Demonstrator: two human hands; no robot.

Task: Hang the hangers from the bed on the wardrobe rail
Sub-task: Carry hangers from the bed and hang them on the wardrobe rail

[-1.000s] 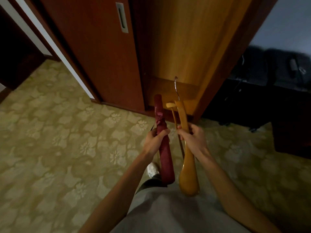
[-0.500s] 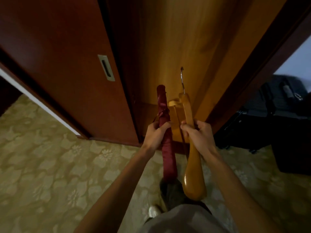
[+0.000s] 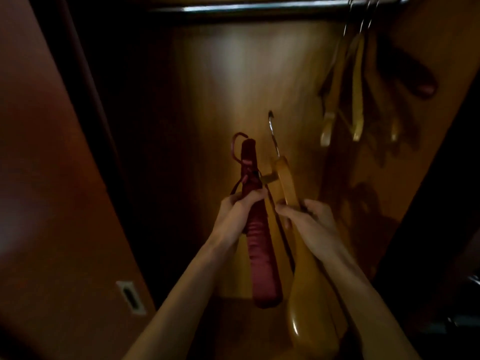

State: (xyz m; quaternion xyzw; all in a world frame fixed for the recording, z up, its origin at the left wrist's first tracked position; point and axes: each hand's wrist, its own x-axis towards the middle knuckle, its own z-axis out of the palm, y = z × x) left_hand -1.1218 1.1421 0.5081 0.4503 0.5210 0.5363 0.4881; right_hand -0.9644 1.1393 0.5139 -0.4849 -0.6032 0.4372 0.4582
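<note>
Here the left hand (image 3: 235,214) has its fingers wrapped tight round the red hanger (image 3: 255,229), gripping it below the neck, hook (image 3: 237,145) pointing up. Beside it, the right hand (image 3: 309,219) is clenched on the wooden hanger (image 3: 301,281), whose metal hook (image 3: 272,131) rises a little higher. Both hangers are held edge-on inside the open wardrobe, well below the rail (image 3: 259,7) across the top. At the rail's right end hang several hangers (image 3: 355,81), wooden ones and a dark padded one. The sliding door (image 3: 52,203) stands at left
</note>
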